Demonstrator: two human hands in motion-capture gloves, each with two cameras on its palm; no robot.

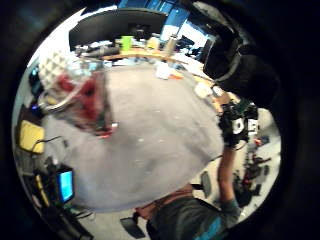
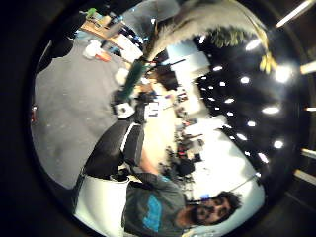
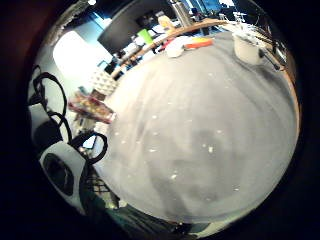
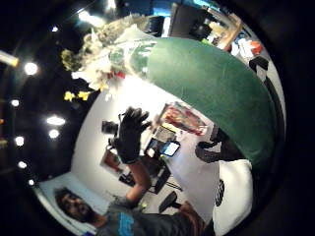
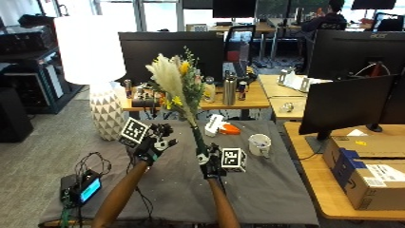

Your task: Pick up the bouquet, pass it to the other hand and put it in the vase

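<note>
In the outside view my right hand (image 5: 208, 164) grips the green wrapped stem of the bouquet (image 5: 174, 78) and holds it upright over the middle of the grey table (image 5: 259, 190). Pale plumes and yellow flowers top the bouquet. My left hand (image 5: 154, 142) hovers just left of the stem with fingers spread, touching nothing. The right thumb side palm view shows the stem (image 4: 211, 83) close by and that spread left hand (image 4: 130, 132). A clear vase (image 1: 82, 97) with red filling stands near the table's left edge, also seen as the vase (image 3: 92, 110); the outside view does not show it.
A white mug (image 5: 258, 144) and a white and orange item (image 5: 218, 127) sit toward the table's far side. A white lamp (image 5: 95, 52) stands at the far left. A small blue-screened device (image 5: 85, 188) lies at the near left corner. Cardboard boxes (image 5: 367, 161) are to the right.
</note>
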